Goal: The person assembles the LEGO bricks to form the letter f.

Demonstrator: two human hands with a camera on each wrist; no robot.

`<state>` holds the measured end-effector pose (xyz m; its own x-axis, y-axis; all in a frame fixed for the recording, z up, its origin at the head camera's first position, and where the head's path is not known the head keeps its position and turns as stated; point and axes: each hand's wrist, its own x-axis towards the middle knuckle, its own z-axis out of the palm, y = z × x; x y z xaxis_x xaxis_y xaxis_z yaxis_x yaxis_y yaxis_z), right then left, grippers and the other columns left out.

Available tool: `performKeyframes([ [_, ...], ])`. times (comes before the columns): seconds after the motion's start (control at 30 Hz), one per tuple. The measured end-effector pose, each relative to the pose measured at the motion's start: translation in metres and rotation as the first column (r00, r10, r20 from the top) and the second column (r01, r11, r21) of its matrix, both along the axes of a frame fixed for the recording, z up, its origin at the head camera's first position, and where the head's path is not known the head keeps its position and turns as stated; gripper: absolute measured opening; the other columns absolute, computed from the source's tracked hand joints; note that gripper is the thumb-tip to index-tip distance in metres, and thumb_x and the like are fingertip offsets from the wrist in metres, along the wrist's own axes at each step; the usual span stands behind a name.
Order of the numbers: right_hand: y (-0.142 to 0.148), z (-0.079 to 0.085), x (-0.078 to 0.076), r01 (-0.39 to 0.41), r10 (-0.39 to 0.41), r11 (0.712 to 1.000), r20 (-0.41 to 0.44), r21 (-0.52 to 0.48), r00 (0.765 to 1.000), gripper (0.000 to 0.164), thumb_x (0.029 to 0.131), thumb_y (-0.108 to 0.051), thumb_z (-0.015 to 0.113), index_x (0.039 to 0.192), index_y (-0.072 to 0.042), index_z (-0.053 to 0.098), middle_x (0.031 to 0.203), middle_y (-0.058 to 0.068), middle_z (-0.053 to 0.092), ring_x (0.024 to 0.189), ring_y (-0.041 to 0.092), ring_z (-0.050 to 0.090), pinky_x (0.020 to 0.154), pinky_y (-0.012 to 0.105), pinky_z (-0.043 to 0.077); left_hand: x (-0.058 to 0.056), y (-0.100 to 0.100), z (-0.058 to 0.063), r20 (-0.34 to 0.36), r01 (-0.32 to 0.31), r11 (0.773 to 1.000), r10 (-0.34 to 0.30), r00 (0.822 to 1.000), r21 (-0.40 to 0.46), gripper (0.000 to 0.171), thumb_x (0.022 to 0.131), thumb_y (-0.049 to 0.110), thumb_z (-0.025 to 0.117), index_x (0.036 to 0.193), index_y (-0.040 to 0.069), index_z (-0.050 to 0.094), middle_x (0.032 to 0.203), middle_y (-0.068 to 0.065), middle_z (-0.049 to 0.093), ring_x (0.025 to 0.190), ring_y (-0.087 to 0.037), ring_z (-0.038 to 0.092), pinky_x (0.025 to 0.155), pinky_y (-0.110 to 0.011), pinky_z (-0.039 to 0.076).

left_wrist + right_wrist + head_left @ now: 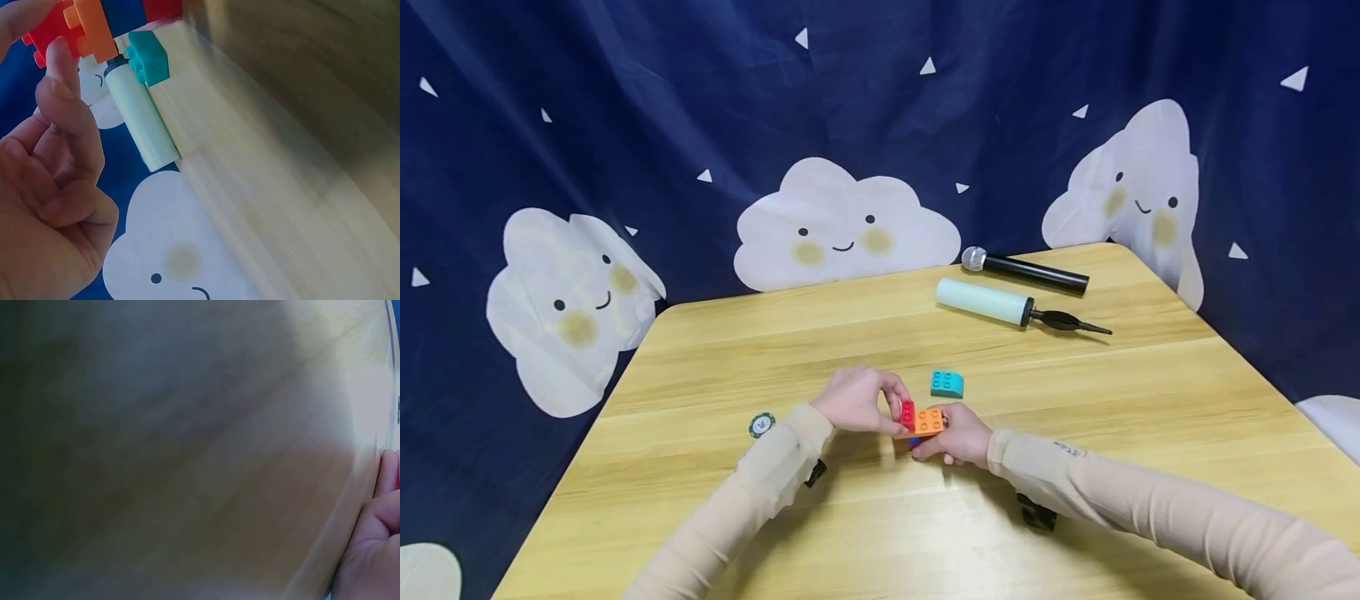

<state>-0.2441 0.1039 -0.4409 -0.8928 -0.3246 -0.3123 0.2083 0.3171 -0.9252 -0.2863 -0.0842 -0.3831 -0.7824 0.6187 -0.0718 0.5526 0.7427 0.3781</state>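
Over the middle of the table my two hands meet at a small stack of toy building bricks. My left hand [859, 402] pinches a red brick [907, 414] that sits on the left part of an orange brick [929, 421]. From the other side my right hand [964, 435] grips the stack, thumb low at a blue brick [125, 15] under the orange one. In the left wrist view another red brick [162, 9] shows beyond the blue. A teal brick [947, 384] with a curved side lies on the table just behind the hands.
A poker chip [762, 424] lies left of my left hand on the wooden table [1120, 400]. Toward the back right are a pale blue hand pump [983, 302] with a black nozzle and a black microphone [1036, 273]. A dark blue cloud-printed curtain [865, 100] hangs behind.
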Motion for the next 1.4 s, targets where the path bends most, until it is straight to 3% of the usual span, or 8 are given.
performKeyframes([
  [0.63,0.0006,0.0021,0.0013,0.004,-0.004,1.000,0.000,-0.006,1.000,0.034,0.073,-0.001,0.078,0.103,-0.001,0.062,0.076,0.003,0.065,0.041,0.007,0.042,0.041,0.018,0.034,0.0028,0.0048,-0.0009,-0.013,-0.006,0.999,0.006,1.000,0.039,0.025,0.064,0.036,0.083,0.076,0.029,0.063,0.067,0.021,0.060,0.057,-0.004,0.043,0.053,-0.023,0.034],
  [1.1,-0.0002,0.0012,0.0053,-0.011,0.010,0.999,-0.021,-0.032,1.000,0.030,0.073,0.001,0.077,0.100,0.000,0.063,0.072,0.001,0.065,0.041,0.005,0.042,0.041,0.017,0.034,0.0061,0.0055,0.0007,0.011,-0.008,0.999,0.008,1.000,0.048,0.025,0.063,0.034,0.085,0.072,0.027,0.062,0.066,0.020,0.059,0.058,-0.003,0.045,0.054,-0.023,0.035],
  [1.4,0.0001,0.0014,0.0052,-0.016,0.015,0.999,-0.023,-0.033,1.000,0.031,0.073,0.001,0.077,0.101,0.000,0.063,0.073,0.001,0.065,0.041,0.005,0.042,0.040,0.017,0.034,0.0044,0.0054,-0.0016,0.047,-0.023,0.997,0.019,0.999,0.072,0.027,0.062,0.034,0.086,0.069,0.025,0.061,0.056,0.018,0.055,0.059,-0.002,0.049,0.059,-0.024,0.039],
])
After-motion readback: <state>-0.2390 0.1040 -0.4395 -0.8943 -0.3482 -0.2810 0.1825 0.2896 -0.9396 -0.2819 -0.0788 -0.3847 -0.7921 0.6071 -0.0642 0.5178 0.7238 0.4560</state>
